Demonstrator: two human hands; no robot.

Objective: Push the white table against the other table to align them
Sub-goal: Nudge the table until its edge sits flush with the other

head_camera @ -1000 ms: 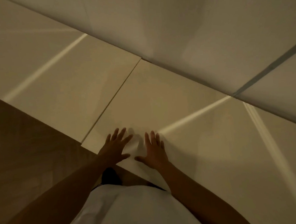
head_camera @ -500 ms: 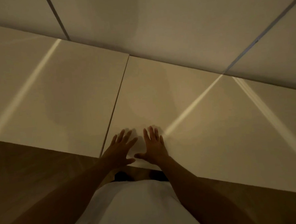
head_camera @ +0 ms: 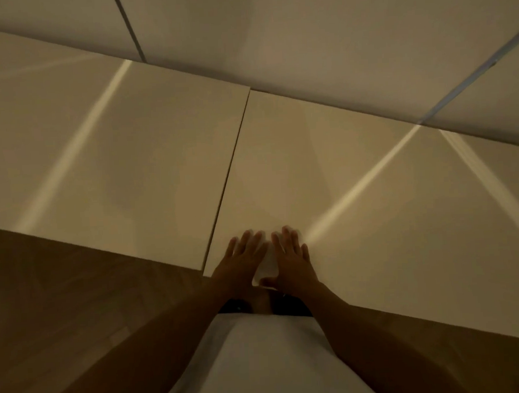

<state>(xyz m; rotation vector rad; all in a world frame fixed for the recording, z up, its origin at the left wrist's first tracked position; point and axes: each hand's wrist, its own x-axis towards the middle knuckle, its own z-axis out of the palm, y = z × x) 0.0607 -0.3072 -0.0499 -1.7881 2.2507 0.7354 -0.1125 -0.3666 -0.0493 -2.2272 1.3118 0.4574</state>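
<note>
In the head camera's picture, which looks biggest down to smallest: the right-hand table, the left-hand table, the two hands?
1. Right-hand table, by visible area.
2. Left-hand table, cut off at the frame's edge.
3. Left hand and right hand: alike.

My forearms are bare, no sleeves visible; I wear a plain white top [head_camera: 261, 361] and dark shoes [head_camera: 237, 305].

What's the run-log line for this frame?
hands: left, right flat, open | on: white table near edge | seam to other table: thin gap | near edges: slightly offset
</note>
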